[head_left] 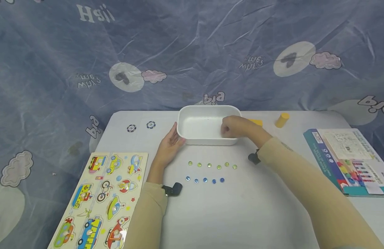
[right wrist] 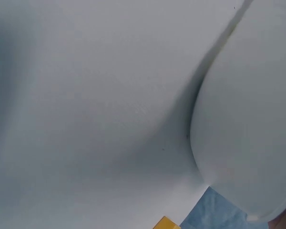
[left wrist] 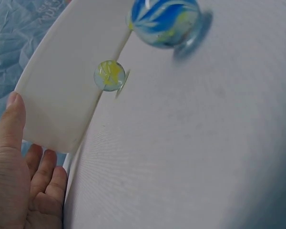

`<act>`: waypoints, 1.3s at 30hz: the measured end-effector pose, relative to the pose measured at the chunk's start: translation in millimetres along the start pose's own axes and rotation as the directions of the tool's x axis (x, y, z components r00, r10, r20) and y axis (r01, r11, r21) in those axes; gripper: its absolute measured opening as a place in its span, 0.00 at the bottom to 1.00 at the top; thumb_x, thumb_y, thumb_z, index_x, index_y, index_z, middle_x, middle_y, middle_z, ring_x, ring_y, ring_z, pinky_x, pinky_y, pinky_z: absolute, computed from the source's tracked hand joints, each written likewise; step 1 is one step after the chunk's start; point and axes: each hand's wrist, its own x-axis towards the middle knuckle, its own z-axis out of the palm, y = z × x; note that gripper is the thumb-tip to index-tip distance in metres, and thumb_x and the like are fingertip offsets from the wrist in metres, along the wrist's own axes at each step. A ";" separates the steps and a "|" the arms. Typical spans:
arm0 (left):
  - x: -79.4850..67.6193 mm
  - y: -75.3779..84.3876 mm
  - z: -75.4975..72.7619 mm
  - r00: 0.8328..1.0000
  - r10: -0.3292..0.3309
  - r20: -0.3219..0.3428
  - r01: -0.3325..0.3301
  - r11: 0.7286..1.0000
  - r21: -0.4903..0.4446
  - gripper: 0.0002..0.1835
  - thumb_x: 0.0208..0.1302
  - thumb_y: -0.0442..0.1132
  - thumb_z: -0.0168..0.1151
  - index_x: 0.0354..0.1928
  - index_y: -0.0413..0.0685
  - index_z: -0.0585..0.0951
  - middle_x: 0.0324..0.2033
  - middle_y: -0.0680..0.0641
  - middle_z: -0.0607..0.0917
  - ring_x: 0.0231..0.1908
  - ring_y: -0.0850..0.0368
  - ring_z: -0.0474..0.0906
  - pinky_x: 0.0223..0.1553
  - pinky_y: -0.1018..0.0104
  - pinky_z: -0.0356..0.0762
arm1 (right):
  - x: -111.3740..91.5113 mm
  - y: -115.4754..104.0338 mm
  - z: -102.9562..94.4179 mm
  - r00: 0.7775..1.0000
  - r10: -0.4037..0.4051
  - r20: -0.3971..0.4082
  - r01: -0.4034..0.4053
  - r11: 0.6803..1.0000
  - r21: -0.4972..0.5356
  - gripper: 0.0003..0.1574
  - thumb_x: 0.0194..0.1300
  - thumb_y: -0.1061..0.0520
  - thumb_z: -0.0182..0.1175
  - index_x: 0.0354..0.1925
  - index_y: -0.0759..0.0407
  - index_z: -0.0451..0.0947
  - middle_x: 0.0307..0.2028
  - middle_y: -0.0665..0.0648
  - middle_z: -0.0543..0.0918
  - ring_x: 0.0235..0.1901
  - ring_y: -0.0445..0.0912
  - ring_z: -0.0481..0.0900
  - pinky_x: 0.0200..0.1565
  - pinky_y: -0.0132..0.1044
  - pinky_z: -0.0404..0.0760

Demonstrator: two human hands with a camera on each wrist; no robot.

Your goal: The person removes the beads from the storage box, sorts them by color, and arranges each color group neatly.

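Note:
A white rectangular tray (head_left: pixel 210 141) stands near the table's back edge. My left hand (head_left: pixel 168 148) touches its left end from outside, fingers extended along the end and thumb at the front corner. In the left wrist view, the thumb (left wrist: pixel 10 121) meets the tray's rim. My right hand (head_left: pixel 234 127) reaches into the tray's right end with curled fingers; whether anything is in them is hidden. In front of the tray lie a row of yellow-green glass marbles (head_left: pixel 209 165) and, nearer, a row of blue marbles (head_left: pixel 205 180). The right wrist view shows mostly the tray's outer wall (right wrist: pixel 243 119).
At the left lies a wooden vehicle puzzle board (head_left: pixel 98 200). Two poker chips (head_left: pixel 131 128) are at the back left. A yellow cylinder (head_left: pixel 282 120) stands behind the right arm, near a partly hidden yellow block (head_left: pixel 256 122). A toy box (head_left: pixel 350 160) lies at the right.

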 end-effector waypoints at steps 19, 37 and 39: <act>14.4 -22.5 9.7 0.992 -0.046 -0.114 0.049 0.998 0.029 0.27 0.62 0.65 0.52 0.63 0.89 0.60 0.69 0.61 0.64 0.67 0.61 0.64 0.68 0.61 0.67 | -10.9 -6.8 0.1 0.984 0.002 -0.180 0.000 1.000 0.012 0.09 0.55 0.55 0.67 0.38 0.52 0.85 0.35 0.49 0.79 0.39 0.45 0.77 0.46 0.40 0.80; 16.1 -19.4 9.8 0.983 -0.077 -0.168 0.081 0.997 0.016 0.24 0.63 0.58 0.57 0.60 0.88 0.64 0.67 0.51 0.69 0.65 0.57 0.69 0.64 0.62 0.72 | -27.3 5.0 -8.0 0.960 -0.022 -0.278 0.032 0.999 0.031 0.08 0.55 0.55 0.68 0.36 0.54 0.85 0.35 0.53 0.81 0.40 0.48 0.79 0.49 0.41 0.81; 15.9 -19.7 9.8 0.982 -0.083 -0.168 0.087 0.996 0.014 0.24 0.64 0.57 0.57 0.60 0.88 0.64 0.67 0.51 0.69 0.64 0.57 0.69 0.64 0.61 0.72 | -31.2 7.1 -8.7 0.958 -0.017 -0.287 0.029 0.999 0.040 0.08 0.55 0.54 0.68 0.36 0.54 0.85 0.36 0.54 0.81 0.41 0.48 0.79 0.49 0.42 0.81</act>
